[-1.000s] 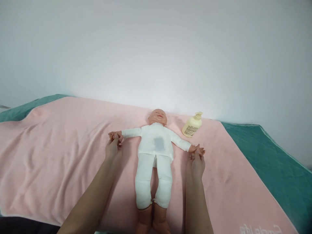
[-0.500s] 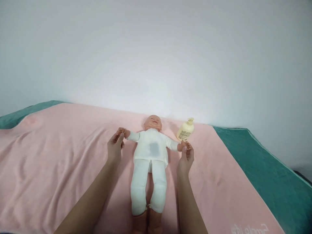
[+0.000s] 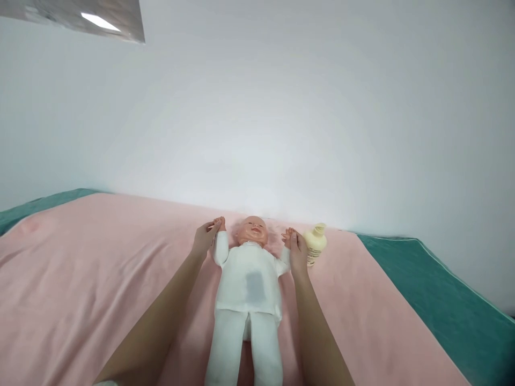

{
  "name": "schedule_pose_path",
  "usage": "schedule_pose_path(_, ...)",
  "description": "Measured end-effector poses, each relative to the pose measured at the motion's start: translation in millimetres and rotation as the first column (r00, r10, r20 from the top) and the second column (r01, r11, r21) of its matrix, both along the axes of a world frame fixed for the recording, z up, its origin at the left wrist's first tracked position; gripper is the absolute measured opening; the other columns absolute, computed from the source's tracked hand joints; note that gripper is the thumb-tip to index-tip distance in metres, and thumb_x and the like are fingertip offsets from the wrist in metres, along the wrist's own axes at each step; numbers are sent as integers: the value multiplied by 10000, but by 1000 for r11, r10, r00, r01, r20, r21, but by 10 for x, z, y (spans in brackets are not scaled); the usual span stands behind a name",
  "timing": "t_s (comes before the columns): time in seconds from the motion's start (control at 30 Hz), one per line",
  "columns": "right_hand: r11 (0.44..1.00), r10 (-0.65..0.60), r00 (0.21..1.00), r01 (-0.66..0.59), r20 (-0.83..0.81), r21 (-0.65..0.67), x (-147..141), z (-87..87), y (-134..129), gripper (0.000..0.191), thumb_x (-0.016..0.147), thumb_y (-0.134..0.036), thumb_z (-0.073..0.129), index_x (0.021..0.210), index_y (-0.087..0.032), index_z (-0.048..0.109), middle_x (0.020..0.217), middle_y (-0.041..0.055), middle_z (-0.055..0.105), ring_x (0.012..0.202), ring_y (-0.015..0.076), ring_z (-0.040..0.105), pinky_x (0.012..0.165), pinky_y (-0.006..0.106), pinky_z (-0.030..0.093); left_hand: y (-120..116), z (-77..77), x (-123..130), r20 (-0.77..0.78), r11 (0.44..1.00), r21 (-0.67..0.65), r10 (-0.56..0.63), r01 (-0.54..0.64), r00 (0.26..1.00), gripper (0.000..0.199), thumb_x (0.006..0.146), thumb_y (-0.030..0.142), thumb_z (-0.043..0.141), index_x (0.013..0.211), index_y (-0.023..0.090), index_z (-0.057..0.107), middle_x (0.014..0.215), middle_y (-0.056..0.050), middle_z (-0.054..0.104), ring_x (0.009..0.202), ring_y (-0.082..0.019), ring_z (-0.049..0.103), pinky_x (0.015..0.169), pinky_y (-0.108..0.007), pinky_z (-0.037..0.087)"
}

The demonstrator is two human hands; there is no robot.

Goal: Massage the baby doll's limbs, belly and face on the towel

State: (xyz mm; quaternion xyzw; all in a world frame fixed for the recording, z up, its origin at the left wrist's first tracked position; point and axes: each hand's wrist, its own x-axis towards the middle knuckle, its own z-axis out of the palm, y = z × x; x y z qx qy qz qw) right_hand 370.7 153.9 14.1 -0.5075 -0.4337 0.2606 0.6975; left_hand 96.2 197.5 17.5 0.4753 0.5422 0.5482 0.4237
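A baby doll (image 3: 248, 279) in a white top and white trousers lies on its back on the pink blanket (image 3: 132, 289), its head toward the wall. A grey patch marks the front of its top. My left hand (image 3: 206, 237) is closed around the doll's hand on the left, and that doll arm is bent upward beside the head. On the other side my right hand (image 3: 298, 251) grips the doll's other hand, also raised near the head. The doll's lower legs are cut off by the bottom of the view.
Just right of my right hand stands a pale yellow pump bottle (image 3: 315, 244), partly covered by it. Green fabric (image 3: 446, 300) shows beyond the blanket on both sides. A white wall (image 3: 257, 107) rises behind. At the top left hangs a shiny panel (image 3: 76, 19).
Both my hands have raised the doll's arms from stretched sideways to bent up by its head. The view has tilted upward, bringing the shiny panel into sight.
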Motion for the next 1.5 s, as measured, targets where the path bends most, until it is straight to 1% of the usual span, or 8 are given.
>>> schedule_pose_path(0.27, 954, 44, 991, -4, 130, -299, 27, -144, 300, 397, 775, -545, 589, 776, -164, 699, 804, 103, 726, 697, 230, 671, 717, 386, 516, 198, -301, -22, -140, 995, -50, -94, 88, 986, 468, 737, 564, 630, 781, 109, 731, 749, -129, 724, 667, -238, 641, 543, -295, 439)
schedule_pose_path(0.37, 938, 62, 988, -9, 142, -345, -24, -148, 328, 371, 791, -509, 584, 670, -173, 687, 730, 107, 717, 716, 246, 674, 734, 383, 504, 215, -372, -23, -177, 996, -38, -82, 76, 981, 464, 757, 557, 617, 846, 118, 740, 838, -141, 739, 758, -265, 668, 615, -315, 466)
schedule_pose_path(0.6, 960, -1, 988, 45, 155, -276, -162, -58, 153, 417, 830, -537, 550, 890, -149, 691, 869, 122, 725, 890, 249, 658, 845, 375, 475, 102, -305, 29, -147, 998, 50, -14, 22, 989, 561, 829, 562, 550, 1137, 108, 668, 985, -153, 722, 858, -246, 674, 719, -321, 508)
schedule_pose_path(0.8, 998, -32, 977, 42, 211, -39, -244, -20, -119, 443, 859, -507, 517, 1090, -141, 613, 1112, 135, 672, 1009, 215, 628, 924, 378, 460, -250, -90, 100, -62, 975, 189, 132, -118, 989, 566, 815, 538, 605, 1263, 194, 571, 1033, -115, 682, 818, -198, 651, 673, -274, 490)
schedule_pose_path(0.97, 994, -59, 976, 39, 211, 101, -243, -32, -555, 433, 869, -455, 515, 1192, -169, 554, 1210, 121, 623, 1144, 200, 578, 1004, 380, 422, -616, -58, 49, 21, 943, 221, 252, -250, 967, 601, 803, 455, 640, 1334, 224, 475, 1053, -91, 644, 730, -153, 620, 660, -253, 468)
schedule_pose_path(1.2, 992, -110, 965, 120, 239, -29, -308, -94, -1328, 520, 863, -424, 547, 1323, -184, 503, 1347, 134, 555, 1259, 220, 506, 1049, 390, 388, -1341, -143, -123, -92, 911, 266, 350, -316, 932, 585, 763, 421, 687, 1294, 261, 503, 1045, -55, 619, 694, -130, 562, 657, -250, 447)
schedule_pose_path(1.3, 988, -80, 970, 107, 230, -107, -320, -198, -1627, 528, 864, -423, 543, 1340, -199, 503, 1386, 116, 528, 1288, 220, 483, 1080, 395, 364, -1651, -237, -177, -174, 941, 188, 314, -281, 933, 607, 782, 447, 655, 1334, 278, 467, 1051, -51, 631, 619, -128, 552, 566, -246, 423)
schedule_pose_path(1.5, 971, 34, 972, 24, 233, -239, -327, -406, -2029, 578, 822, -437, 597, 1355, -229, 515, 1379, 84, 543, 1293, 251, 485, 1112, 442, 338, -2040, -435, -312, -380, 982, 10, 178, -188, 908, 579, 784, 429, 650, 1330, 300, 507, 1070, -74, 691, 724, -207, 648, 607, -277, 436)
